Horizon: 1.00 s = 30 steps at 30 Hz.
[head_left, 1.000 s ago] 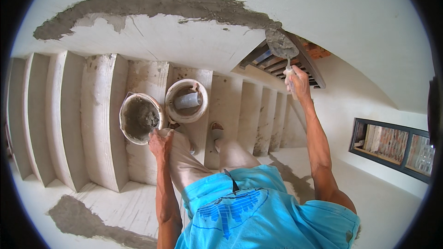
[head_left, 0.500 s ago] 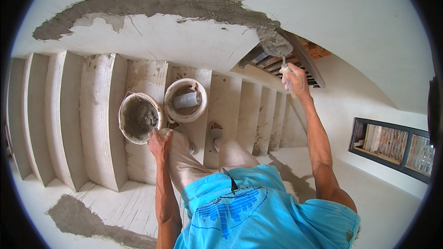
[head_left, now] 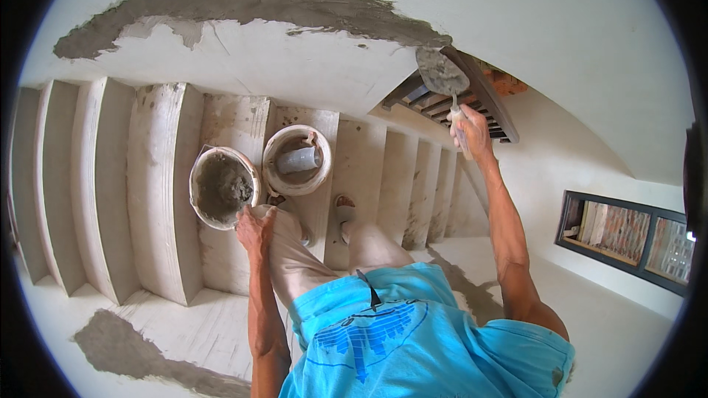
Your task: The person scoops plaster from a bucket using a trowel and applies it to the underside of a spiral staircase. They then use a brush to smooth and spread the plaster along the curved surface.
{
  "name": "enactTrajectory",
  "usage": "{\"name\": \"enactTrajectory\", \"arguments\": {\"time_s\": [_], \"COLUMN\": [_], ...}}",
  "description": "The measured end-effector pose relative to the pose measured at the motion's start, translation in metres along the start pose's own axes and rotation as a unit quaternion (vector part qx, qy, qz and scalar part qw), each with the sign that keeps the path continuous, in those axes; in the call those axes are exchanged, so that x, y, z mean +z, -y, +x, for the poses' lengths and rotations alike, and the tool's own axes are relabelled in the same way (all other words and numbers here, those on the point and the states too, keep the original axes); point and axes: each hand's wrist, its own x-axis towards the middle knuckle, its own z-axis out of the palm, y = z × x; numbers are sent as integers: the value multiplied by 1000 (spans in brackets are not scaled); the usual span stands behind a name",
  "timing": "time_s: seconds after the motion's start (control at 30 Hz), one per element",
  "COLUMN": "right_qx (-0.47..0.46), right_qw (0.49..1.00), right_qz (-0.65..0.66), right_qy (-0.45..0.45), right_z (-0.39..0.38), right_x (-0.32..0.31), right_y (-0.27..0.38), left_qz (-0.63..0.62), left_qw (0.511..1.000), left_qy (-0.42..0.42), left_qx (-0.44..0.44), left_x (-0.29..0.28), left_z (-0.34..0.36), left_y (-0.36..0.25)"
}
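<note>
My right hand (head_left: 469, 128) is wrapped round the handle of a trowel (head_left: 441, 70), whose grey-smeared blade is at the right end of a band of grey mortar (head_left: 221, 4) on the white wall. My left hand (head_left: 255, 227) grips the near rim of a bucket of wet mortar (head_left: 225, 186) at my left knee. Beside it on a step stands a second bucket (head_left: 324, 158) with a translucent cylindrical container (head_left: 299, 159) inside.
Pale stair steps (head_left: 153, 191) run across the view under my sandaled feet. A dark railing (head_left: 495, 107) shows through an opening behind the trowel. A dark-framed window (head_left: 605, 230) is at the right. More mortar patches (head_left: 125, 346) mark the near-side surface.
Over the last second the trowel and my right hand have shifted slightly left along the edge of the opening. My left hand stays on the bucket.
</note>
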Motion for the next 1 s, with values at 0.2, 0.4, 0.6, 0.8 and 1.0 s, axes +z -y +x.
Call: {"name": "enactTrajectory", "arguments": {"time_s": [0.2,0.4,0.6,0.8,1.0], "right_qx": [-23,-36,40,-49,-2], "right_qw": [1000,999,999,999,1000], "right_qz": [4,-3,-17,1,-20], "right_qy": [-5,-12,4,-17,16], "right_z": [-11,4,-15,-6,-4], "right_x": [5,-7,-9,-6,-14], "right_y": [8,16,-4,21,10], "left_qz": [-11,-5,-17,-3,-4], "left_qw": [1000,1000,1000,1000,1000], "left_qy": [-18,-10,-14,-20,-14], "left_qx": [15,14,7,23,25], "left_x": [2,3,-1,3,6], "left_z": [-1,4,3,1,3], "left_y": [8,8,2,6,9]}}
